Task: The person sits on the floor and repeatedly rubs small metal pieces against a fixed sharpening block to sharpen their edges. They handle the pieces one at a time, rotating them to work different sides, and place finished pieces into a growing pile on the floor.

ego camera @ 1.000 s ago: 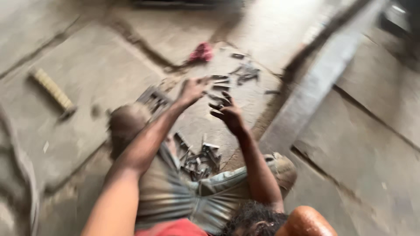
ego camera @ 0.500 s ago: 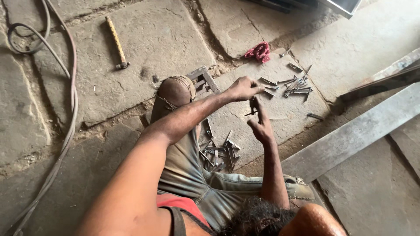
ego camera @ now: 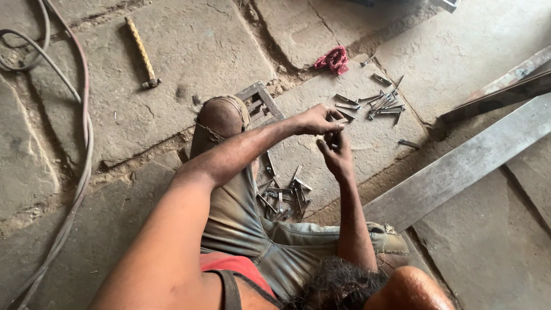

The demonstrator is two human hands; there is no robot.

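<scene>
**Both hands on a small metal piece above the stone floor**

My left hand [ego camera: 317,119] and right hand [ego camera: 338,156] meet just past my bent left knee [ego camera: 221,117], and that knee is my landmark for the rest. Between the fingertips of both hands sits a small dark metal piece [ego camera: 332,138]. My left grip pinches it from above and my right grip closes on it from below. The piece is too small and too shadowed for me to tell its shape.

Just beyond the knee, partly hidden by my left forearm, a small square metal frame [ego camera: 258,100] lies flat on the floor [ego camera: 201,46]. Further out past the hands, a loose scatter of short metal strips [ego camera: 376,103] is spread on a stone slab. A crumpled red rag [ego camera: 334,59] lies beyond them, near a crack in the stone.

Nearer to me than the knee, between my legs, a second pile of strips [ego camera: 285,198] sits in a heap, touching one another.

Well away from the knee on the far left side, a hammer [ego camera: 142,54] with a yellowish handle lies alone. Grey and reddish hoses [ego camera: 85,132] curve along the left edge of the floor.

To the right of the hands, a long flat steel bar [ego camera: 459,169] runs slantwise across the stone, with another angled bar [ego camera: 499,86] above it.
</scene>
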